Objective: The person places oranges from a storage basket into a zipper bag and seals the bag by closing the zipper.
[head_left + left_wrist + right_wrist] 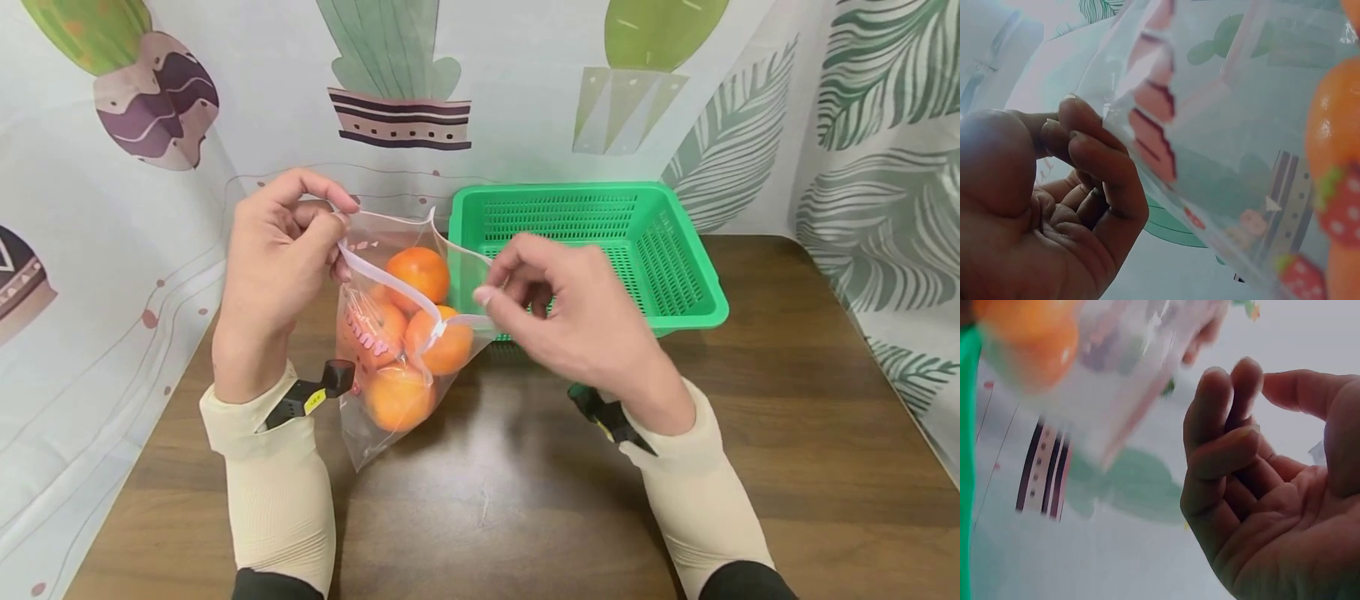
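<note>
A clear zip bag [352, 287] with a pale zip strip, a white slider and printed strawberries holds several oranges [401, 398]. Its mouth gapes towards the top. My left hand [273, 254] pinches the bag's upper left corner between thumb and fingers; in the left wrist view the film [1222, 125] runs up to the fingertips. On the opposite side, my right hand [577, 317] hovers beside the mouth with its fingers loosely bent, overlapping the edge in the head view. From the right wrist, the bag [1147, 369] appears apart from that hand [1266, 469], with nothing between its fingertips.
Behind the bag and right hand stands a green plastic basket [678, 308] with slotted walls, on the brown wooden table [525, 500]. A white cloth [517, 92] printed with cacti and leaves hangs along the back and sides.
</note>
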Motion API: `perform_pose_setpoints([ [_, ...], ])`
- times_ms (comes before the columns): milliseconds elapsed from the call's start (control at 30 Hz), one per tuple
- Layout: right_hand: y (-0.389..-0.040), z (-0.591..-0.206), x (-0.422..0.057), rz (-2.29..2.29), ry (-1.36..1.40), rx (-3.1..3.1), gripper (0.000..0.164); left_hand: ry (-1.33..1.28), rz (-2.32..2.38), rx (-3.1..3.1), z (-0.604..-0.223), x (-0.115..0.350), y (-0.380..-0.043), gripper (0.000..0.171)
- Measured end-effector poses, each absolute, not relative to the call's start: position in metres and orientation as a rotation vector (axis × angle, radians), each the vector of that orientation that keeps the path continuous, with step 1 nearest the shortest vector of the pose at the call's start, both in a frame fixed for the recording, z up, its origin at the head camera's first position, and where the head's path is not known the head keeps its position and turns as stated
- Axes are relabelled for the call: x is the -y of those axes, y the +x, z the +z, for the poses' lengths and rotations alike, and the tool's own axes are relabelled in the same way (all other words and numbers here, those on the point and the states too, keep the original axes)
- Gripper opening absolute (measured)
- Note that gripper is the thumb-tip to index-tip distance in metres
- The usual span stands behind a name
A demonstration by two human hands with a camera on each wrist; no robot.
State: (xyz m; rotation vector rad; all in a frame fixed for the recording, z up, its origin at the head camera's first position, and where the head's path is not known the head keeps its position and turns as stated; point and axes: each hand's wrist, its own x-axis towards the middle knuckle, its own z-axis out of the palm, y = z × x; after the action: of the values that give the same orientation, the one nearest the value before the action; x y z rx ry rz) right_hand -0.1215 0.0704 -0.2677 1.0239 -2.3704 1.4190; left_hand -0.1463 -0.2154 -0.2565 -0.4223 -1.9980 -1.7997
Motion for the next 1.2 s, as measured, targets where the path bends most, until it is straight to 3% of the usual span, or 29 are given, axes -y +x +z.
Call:
perform_pose_setpoints([
  [333,-0.103,-0.278,-0.043,1.387,1.100,2.448,0.028,-0.368,-1.823,1.960,-0.254,0.210,-0.141,0.024],
  [633,-0.104,-0.285,-0.035,1.417,0.954,2.350,0.009,-0.374,-1.800,1.989,-0.249,0.206,-0.131,0.024],
  [1200,-0.102,-0.289,-0.055,1.327,0.980,2.224,0.008,-0.300,-1.227,2.560,-0.240,0.204,-0.098,0.026],
])
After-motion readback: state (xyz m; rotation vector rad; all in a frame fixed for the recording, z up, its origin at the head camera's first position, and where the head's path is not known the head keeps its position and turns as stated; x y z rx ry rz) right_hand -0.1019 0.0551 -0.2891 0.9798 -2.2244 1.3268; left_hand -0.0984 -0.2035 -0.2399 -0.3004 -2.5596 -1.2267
